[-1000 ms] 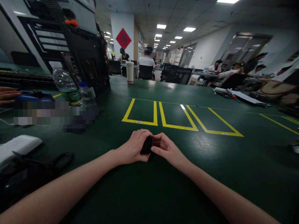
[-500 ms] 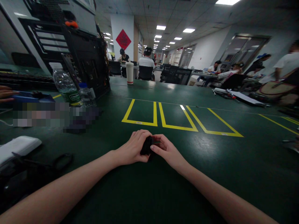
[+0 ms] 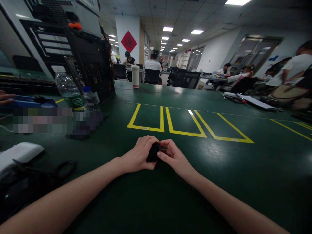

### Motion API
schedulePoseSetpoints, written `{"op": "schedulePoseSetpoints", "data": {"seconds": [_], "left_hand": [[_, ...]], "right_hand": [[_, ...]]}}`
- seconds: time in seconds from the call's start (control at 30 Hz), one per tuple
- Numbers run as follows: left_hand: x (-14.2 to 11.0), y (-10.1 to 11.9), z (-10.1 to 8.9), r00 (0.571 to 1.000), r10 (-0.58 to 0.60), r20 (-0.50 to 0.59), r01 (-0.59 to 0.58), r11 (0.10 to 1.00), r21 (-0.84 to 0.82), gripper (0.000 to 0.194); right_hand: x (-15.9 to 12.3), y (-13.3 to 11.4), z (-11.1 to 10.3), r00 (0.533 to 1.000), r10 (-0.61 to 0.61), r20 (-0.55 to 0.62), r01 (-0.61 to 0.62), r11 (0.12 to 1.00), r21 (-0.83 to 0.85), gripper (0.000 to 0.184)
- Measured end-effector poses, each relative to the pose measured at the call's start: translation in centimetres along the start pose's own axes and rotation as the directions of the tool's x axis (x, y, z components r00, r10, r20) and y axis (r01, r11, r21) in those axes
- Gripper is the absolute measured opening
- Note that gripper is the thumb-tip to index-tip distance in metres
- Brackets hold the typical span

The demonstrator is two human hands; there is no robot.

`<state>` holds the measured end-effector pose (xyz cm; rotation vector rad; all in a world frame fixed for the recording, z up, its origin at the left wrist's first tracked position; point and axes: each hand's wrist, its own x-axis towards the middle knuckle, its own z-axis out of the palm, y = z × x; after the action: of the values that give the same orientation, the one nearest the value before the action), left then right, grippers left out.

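Both of my hands rest together on the dark green table [image 3: 243,169], just in front of three yellow taped boxes [image 3: 170,122]. My left hand [image 3: 138,156] is curled around a small black object [image 3: 153,152], fingers wrapped over its top. My right hand [image 3: 174,156] pinches the same black object from the right side with thumb and fingertips. What the object is cannot be made out.
A water bottle [image 3: 68,87] and a black computer case [image 3: 90,61] stand at the left. Black straps [image 3: 60,167] and a white cloth [image 3: 20,152] lie near left. Another person's fingers [image 3: 6,97] show at the far left edge. People sit at desks behind.
My hands and the black object have stayed put. The person's fingers at the left edge have drawn back, and a person at the far right has moved.
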<state>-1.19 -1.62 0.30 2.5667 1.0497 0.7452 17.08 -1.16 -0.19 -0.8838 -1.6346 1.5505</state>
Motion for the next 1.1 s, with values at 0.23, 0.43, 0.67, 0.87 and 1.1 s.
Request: {"op": "schedulePoseSetpoints", "data": {"seconds": [0.23, 0.43, 0.67, 0.87, 1.1], "left_hand": [[-0.05, 0.05, -0.21, 1.000, -0.003, 0.020, 0.003, 1.000, -0.012, 0.060], [-0.05, -0.11, 0.04, 1.000, 0.004, 0.001, -0.004, 1.000, -0.005, 0.060], [0.00, -0.17, 0.21, 1.000, 0.013, -0.017, -0.013, 1.000, 0.010, 0.060], [-0.08, -0.10, -0.09, 1.000, 0.010, 0.013, -0.010, 1.000, -0.002, 0.059], [-0.09, -0.17, 0.11, 1.000, 0.006, 0.009, -0.006, 1.000, -0.013, 0.061]], "right_hand": [[-0.14, -0.05, -0.20, 0.995, -0.014, 0.096, 0.011, 0.999, 0.039, 0.029], [-0.18, 0.20, 0.07, 0.999, -0.023, 0.047, 0.022, 0.999, 0.031, 0.021], [-0.03, -0.02, 0.18, 1.000, -0.021, 0.008, 0.021, 1.000, -0.008, 0.029], [-0.17, -0.06, -0.07, 0.998, 0.012, 0.060, -0.013, 1.000, 0.012, 0.029], [-0.40, 0.08, 0.12, 0.997, -0.037, 0.063, 0.034, 0.998, 0.056, 0.025]]}}
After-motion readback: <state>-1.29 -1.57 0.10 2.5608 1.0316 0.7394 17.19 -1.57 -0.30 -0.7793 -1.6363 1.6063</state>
